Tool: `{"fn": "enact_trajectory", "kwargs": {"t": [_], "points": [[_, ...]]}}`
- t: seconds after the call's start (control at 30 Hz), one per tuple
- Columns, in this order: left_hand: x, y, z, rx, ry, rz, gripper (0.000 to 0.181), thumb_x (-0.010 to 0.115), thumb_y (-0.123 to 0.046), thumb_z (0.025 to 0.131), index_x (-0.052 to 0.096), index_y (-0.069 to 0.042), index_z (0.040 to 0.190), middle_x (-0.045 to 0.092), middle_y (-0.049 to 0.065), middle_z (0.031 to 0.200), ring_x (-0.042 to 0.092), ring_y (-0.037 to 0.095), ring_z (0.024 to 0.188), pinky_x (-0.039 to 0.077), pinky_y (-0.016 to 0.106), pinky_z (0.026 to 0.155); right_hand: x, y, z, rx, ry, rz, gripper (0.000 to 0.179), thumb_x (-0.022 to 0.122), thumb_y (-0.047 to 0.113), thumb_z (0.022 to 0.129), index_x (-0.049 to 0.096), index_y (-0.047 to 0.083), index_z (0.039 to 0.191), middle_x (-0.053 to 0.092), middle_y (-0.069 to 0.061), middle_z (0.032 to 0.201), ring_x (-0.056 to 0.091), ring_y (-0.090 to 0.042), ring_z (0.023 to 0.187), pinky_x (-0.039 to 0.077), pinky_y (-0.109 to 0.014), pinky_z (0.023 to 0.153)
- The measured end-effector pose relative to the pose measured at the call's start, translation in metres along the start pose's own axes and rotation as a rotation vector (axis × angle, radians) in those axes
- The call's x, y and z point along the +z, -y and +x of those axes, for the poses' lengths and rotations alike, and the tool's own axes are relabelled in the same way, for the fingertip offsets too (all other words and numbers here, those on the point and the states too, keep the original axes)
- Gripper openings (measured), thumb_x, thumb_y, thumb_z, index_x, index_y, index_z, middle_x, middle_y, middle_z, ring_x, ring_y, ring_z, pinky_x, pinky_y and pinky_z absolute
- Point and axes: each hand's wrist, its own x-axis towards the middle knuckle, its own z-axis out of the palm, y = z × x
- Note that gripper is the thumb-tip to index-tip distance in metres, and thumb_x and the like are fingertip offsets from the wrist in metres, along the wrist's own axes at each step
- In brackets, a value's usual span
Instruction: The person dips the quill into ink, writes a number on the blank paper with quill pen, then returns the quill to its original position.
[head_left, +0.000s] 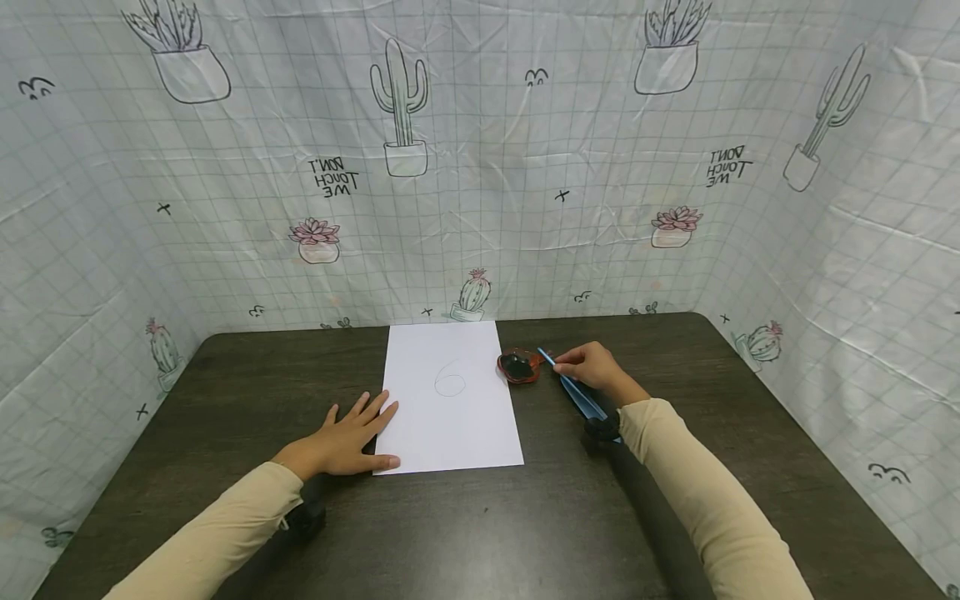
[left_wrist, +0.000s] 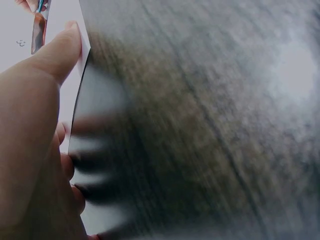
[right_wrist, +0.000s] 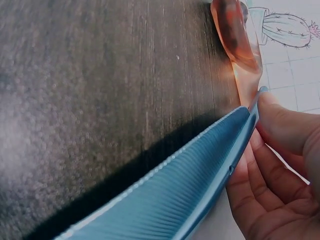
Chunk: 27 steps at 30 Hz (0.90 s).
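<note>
On the dark table, a white sheet of paper (head_left: 450,433) bears a handwritten 6. My left hand (head_left: 341,442) lies with fingers spread at its lower left, the thumb and fingertips over the paper's edge. In the left wrist view the thumb (left_wrist: 62,50) reaches across the paper's border. My right hand (head_left: 592,367) pinches a blue comb (head_left: 581,396) near its thin end, between thumb and fingers. Fine teeth show along the comb (right_wrist: 165,195) in the right wrist view. Just left of the comb's tip, orange-framed sunglasses (head_left: 519,367) with dark lenses sit beside the paper's right edge.
A pale gridded curtain (head_left: 480,167) printed with cacti hangs behind the table and along both sides. The dark wooden tabletop (head_left: 480,542) stretches toward me and out to the left and right. Each wrist wears a dark camera.
</note>
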Motion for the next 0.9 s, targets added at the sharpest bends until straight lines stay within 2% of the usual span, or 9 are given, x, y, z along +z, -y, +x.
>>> {"fn": "enact_trajectory", "kwargs": {"t": [0.13, 0.33, 0.5, 0.57, 0.67, 0.73, 0.83, 0.9], "points": [[0.000, 0.000, 0.001, 0.000, 0.002, -0.002, 0.092, 0.052, -0.063, 0.089, 0.015, -0.013, 0.155, 0.003, 0.013, 0.161, 0.002, 0.041, 0.146, 0.000, 0.075, 0.103, -0.001, 0.001, -0.001, 0.012, -0.001, 0.003, 0.031, 0.063, 0.020, 0.094, 0.068, -0.002, 0.116, 0.069, -0.015, 0.102, 0.060, -0.016, 0.077, 0.050, -0.030, 0.067], [0.002, 0.001, 0.001, 0.014, 0.005, -0.012, 0.093, 0.053, -0.063, 0.089, 0.014, -0.011, 0.155, 0.002, 0.015, 0.161, 0.001, 0.042, 0.145, -0.002, 0.074, 0.103, -0.002, 0.002, -0.001, 0.022, -0.002, 0.012, 0.031, 0.063, 0.021, 0.095, 0.068, -0.002, 0.115, 0.070, -0.012, 0.096, 0.060, -0.014, 0.076, 0.049, -0.028, 0.066], [0.002, 0.001, 0.003, 0.014, 0.006, -0.011, 0.092, 0.052, -0.063, 0.089, 0.014, -0.011, 0.155, 0.003, 0.014, 0.161, 0.001, 0.042, 0.145, -0.002, 0.075, 0.103, -0.007, 0.000, 0.002, 0.049, 0.009, 0.122, 0.041, 0.058, 0.026, 0.098, 0.063, -0.010, 0.118, 0.069, -0.016, 0.101, 0.063, -0.010, 0.078, 0.054, -0.025, 0.070], [0.000, 0.001, 0.004, 0.013, 0.008, -0.014, 0.092, 0.053, -0.062, 0.089, 0.015, -0.011, 0.155, 0.003, 0.014, 0.161, 0.002, 0.042, 0.145, -0.002, 0.075, 0.103, -0.011, 0.000, 0.003, 0.041, 0.012, 0.144, 0.045, 0.055, 0.028, 0.099, 0.061, -0.012, 0.119, 0.069, -0.018, 0.102, 0.066, -0.013, 0.080, 0.055, -0.026, 0.072], [-0.001, 0.003, 0.005, 0.009, 0.021, -0.023, 0.092, 0.053, -0.062, 0.089, 0.013, -0.011, 0.155, 0.002, 0.014, 0.161, 0.001, 0.042, 0.146, -0.002, 0.075, 0.103, -0.020, 0.004, -0.001, -0.013, 0.018, 0.074, 0.049, 0.051, 0.032, 0.101, 0.061, -0.012, 0.119, 0.069, -0.020, 0.102, 0.068, -0.023, 0.087, 0.056, -0.033, 0.076], [-0.004, 0.004, 0.006, 0.010, 0.031, -0.050, 0.093, 0.053, -0.062, 0.089, 0.012, -0.010, 0.155, 0.002, 0.014, 0.161, 0.001, 0.042, 0.145, -0.003, 0.075, 0.102, -0.027, 0.011, -0.006, -0.064, 0.009, -0.013, 0.051, 0.047, 0.035, 0.102, 0.060, -0.009, 0.123, 0.068, -0.022, 0.107, 0.066, -0.030, 0.095, 0.054, -0.039, 0.081], [-0.012, 0.005, 0.008, 0.001, 0.030, -0.084, 0.093, 0.053, -0.062, 0.090, 0.012, -0.010, 0.155, 0.002, 0.013, 0.161, 0.000, 0.043, 0.145, -0.004, 0.075, 0.102, -0.039, 0.023, -0.013, -0.142, -0.030, -0.132, 0.053, 0.044, 0.040, 0.102, 0.058, -0.004, 0.129, 0.064, -0.022, 0.118, 0.062, -0.036, 0.107, 0.050, -0.047, 0.088], [-0.021, 0.005, 0.010, 0.000, 0.004, -0.095, 0.092, 0.053, -0.061, 0.090, 0.013, -0.010, 0.155, 0.004, 0.014, 0.161, 0.000, 0.043, 0.145, -0.004, 0.075, 0.102, -0.047, 0.030, -0.018, -0.192, -0.056, -0.180, 0.054, 0.042, 0.041, 0.102, 0.055, -0.002, 0.133, 0.060, -0.023, 0.125, 0.058, -0.038, 0.113, 0.047, -0.051, 0.092]]}}
